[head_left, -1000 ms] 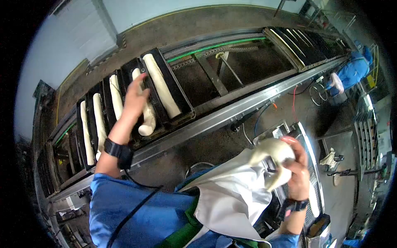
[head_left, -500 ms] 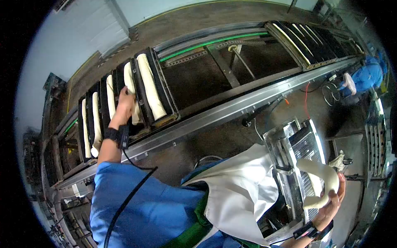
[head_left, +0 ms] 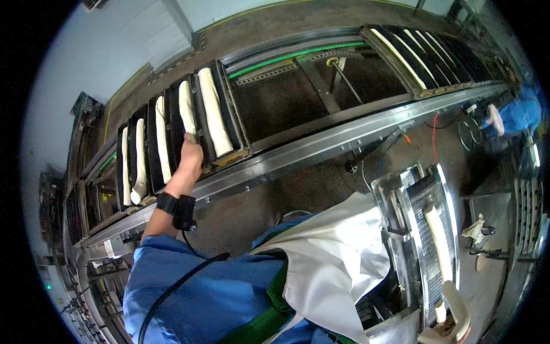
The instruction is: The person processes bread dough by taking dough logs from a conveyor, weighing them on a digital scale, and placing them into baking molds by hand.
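Observation:
My left hand [head_left: 192,156] is closed round the lower end of a long pale dough strip [head_left: 186,106] lying in a dark channel of the tray [head_left: 245,150]. A thicker dough strip [head_left: 213,109] lies just right of it, and several others, such as one dough strip [head_left: 161,135], lie to its left. At the bottom right, my right hand [head_left: 442,328] is mostly hidden behind the bent piece of dough [head_left: 460,312] that it holds. Beside it, another dough strip [head_left: 437,238] rests on a metal mesh conveyor [head_left: 421,229].
A steel rail [head_left: 298,143] runs along the near side of the tray line. Farther right stands a second tray [head_left: 395,60] with thin dough strips. A co-worker in blue [head_left: 521,112] is at the far right. A black cable [head_left: 172,284] crosses my sleeve.
My left hand has moved down along its dough strip to the near end. My right hand has lowered toward the bottom edge with the bent dough, uncovering the strip on the mesh.

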Motion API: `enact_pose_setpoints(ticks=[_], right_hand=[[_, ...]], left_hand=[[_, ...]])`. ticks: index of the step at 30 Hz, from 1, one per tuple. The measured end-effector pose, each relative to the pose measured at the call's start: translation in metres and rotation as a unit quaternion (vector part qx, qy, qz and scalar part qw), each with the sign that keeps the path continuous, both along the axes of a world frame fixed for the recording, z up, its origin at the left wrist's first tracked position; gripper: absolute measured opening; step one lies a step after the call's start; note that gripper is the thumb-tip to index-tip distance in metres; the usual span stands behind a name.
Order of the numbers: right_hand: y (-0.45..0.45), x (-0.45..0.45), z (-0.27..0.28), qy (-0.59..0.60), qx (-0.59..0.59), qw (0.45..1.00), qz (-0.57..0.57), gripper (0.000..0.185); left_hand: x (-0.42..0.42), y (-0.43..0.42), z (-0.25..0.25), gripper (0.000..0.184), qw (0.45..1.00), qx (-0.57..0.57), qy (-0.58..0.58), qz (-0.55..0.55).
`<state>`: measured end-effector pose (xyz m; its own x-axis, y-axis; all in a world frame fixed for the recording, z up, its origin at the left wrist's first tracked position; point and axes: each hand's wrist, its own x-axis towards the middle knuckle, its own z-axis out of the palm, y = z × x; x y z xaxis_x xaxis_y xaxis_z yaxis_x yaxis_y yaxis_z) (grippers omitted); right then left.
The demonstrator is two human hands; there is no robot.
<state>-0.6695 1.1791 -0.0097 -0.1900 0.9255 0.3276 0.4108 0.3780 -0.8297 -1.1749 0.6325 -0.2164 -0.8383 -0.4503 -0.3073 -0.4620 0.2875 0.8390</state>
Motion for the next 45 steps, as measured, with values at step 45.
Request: enact_pose_setpoints(ticks=[45], right_hand=[[0.032,-0.239,-0.131,-0.169,-0.179,0.952,0.181,0.036]], left_hand=[[-0.053,0.139,0.11,0.041,0.895,0.06,0.312,-0.312]])
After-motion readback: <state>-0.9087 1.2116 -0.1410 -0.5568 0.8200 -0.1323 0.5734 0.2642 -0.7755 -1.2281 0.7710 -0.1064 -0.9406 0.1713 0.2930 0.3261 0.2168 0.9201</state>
